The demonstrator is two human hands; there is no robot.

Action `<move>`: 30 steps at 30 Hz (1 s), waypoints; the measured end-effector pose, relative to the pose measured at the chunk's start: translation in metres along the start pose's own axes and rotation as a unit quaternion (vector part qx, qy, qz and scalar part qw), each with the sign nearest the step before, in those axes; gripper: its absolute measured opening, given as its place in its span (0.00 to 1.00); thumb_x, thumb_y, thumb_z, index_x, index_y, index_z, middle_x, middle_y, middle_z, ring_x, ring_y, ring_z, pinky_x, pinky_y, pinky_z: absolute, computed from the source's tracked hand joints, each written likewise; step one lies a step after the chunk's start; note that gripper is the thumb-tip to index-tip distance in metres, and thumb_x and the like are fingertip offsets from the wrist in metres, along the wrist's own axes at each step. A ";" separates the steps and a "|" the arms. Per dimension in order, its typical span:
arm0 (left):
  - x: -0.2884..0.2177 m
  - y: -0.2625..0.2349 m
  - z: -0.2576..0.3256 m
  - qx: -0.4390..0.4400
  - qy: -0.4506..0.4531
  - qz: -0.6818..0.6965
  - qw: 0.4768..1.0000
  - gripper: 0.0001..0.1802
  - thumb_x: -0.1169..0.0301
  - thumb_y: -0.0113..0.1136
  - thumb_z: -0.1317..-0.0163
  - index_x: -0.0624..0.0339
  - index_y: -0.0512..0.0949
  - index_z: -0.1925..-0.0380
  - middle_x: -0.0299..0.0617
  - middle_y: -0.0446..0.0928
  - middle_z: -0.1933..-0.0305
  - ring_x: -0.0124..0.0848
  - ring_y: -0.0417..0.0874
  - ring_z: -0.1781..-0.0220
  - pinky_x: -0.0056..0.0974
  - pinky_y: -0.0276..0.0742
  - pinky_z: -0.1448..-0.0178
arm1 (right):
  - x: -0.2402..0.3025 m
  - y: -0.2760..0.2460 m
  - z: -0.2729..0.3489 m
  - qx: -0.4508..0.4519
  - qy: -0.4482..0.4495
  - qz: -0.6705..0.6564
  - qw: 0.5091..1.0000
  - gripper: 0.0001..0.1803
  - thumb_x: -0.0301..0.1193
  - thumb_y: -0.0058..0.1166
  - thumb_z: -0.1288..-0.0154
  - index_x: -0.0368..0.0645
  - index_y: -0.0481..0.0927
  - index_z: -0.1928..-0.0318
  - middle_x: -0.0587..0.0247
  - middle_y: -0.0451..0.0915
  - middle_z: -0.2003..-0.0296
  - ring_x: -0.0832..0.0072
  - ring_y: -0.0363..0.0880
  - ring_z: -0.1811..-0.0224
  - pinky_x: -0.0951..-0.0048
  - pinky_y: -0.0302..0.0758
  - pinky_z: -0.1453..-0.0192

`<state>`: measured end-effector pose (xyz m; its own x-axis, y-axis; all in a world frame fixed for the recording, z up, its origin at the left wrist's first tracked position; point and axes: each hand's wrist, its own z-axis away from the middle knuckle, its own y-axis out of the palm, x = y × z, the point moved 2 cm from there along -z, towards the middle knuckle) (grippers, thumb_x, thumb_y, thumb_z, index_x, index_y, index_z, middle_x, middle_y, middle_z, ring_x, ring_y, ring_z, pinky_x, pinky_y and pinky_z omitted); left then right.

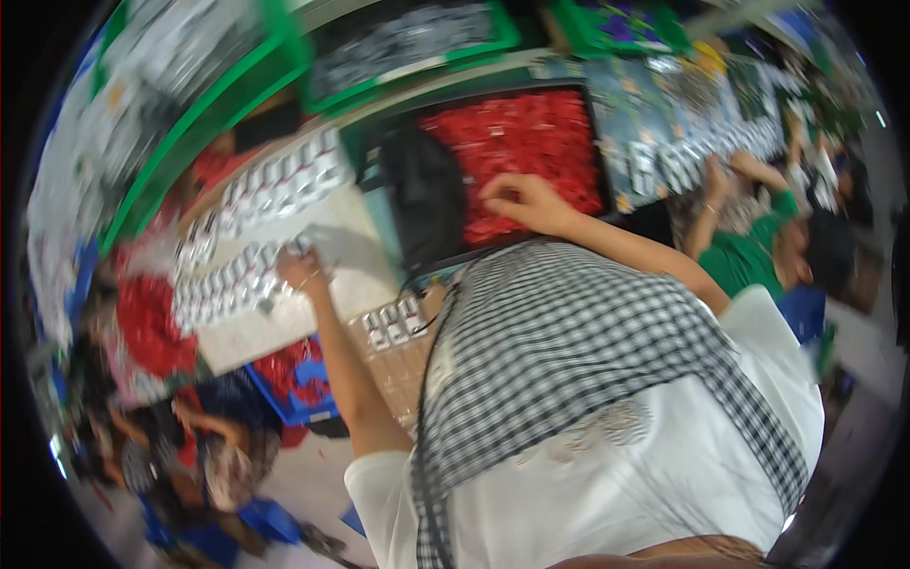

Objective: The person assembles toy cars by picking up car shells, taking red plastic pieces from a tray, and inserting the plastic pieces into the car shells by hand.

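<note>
- Your left hand rests on the white board, at the edge of the rows of small white-and-dark parts. Fingers look curled in narrow on one part; blur hides whether they actually grip it.
- Your right hand is over the black tray of red parts, at the tray's near side. Fingers bent down and close together, tips touching the red pile; can't tell if a piece is pinched.
- The tray sits ahead of you, right of the board. A dark pouch-like thing lies on its left part.
- A few more white-and-dark parts lie loose on the brown surface between your arms.
- Blue bin with red pieces sits below the board, left of your left forearm.
- Checked scarf hangs over your white shirt, filling the lower middle.
- Another person in green works at the right, arm reaching to a blue-green panel with small parts.
- Green-framed racks run along the top left. Whole picture is motion-blurred.
</note>
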<state>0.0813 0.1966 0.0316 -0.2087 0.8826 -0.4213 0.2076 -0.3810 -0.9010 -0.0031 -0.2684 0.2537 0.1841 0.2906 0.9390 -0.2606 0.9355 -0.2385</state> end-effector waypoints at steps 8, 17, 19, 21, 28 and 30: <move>-0.375 -0.130 0.073 0.350 0.129 0.742 0.557 0.34 0.58 0.47 0.33 0.64 0.52 0.34 0.58 0.51 0.31 0.49 0.54 0.30 0.49 0.53 0.30 | 0.046 0.019 -0.006 0.063 -0.020 -0.368 0.927 0.26 0.44 0.52 0.35 0.36 0.71 0.45 0.62 0.78 0.56 0.76 0.77 0.55 0.74 0.75 0.57; -0.487 -0.175 0.057 0.391 0.052 0.910 0.126 0.31 0.57 0.46 0.34 0.60 0.57 0.36 0.54 0.50 0.30 0.53 0.48 0.28 0.60 0.37 0.27 | 0.044 -0.015 0.044 0.223 -0.145 -0.179 0.947 0.32 0.37 0.62 0.43 0.42 0.67 0.40 0.56 0.79 0.59 0.76 0.77 0.60 0.74 0.75 0.56; -0.489 -0.179 0.056 0.388 0.085 0.899 0.184 0.27 0.59 0.44 0.32 0.58 0.58 0.36 0.50 0.54 0.31 0.52 0.53 0.30 0.61 0.41 0.28 | 0.016 -0.040 0.051 0.098 -0.124 -0.150 0.976 0.29 0.36 0.61 0.43 0.43 0.70 0.42 0.57 0.79 0.59 0.74 0.79 0.61 0.73 0.75 0.56; -0.491 -0.185 0.065 0.365 0.144 0.868 0.304 0.24 0.60 0.41 0.30 0.57 0.60 0.38 0.50 0.58 0.34 0.51 0.59 0.33 0.60 0.53 0.31 | -0.036 -0.078 0.064 -0.136 -0.093 -0.122 0.979 0.19 0.32 0.57 0.43 0.42 0.76 0.50 0.58 0.80 0.61 0.73 0.80 0.60 0.72 0.76 0.57; -0.475 -0.160 0.108 0.342 0.144 0.676 0.637 0.19 0.69 0.41 0.31 0.69 0.66 0.45 0.52 0.71 0.47 0.44 0.73 0.45 0.48 0.71 0.40 | -0.184 -0.136 0.153 -0.427 0.141 0.164 0.878 0.14 0.30 0.55 0.46 0.42 0.77 0.57 0.53 0.76 0.61 0.60 0.76 0.56 0.64 0.73 0.52; -0.471 -0.155 0.119 0.347 0.110 0.630 0.686 0.18 0.71 0.42 0.31 0.70 0.66 0.45 0.51 0.71 0.47 0.40 0.74 0.45 0.44 0.72 0.41 | -0.202 -0.131 0.157 -0.446 0.141 0.207 0.860 0.19 0.31 0.55 0.45 0.43 0.73 0.52 0.52 0.71 0.55 0.56 0.70 0.50 0.61 0.68 0.46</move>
<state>0.0339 -0.1927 0.3576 -0.1165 -0.2763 -0.9540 -0.4312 -0.8512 0.2991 -0.1550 -0.4812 0.1341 0.5057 0.5550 0.6605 0.4471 0.4861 -0.7508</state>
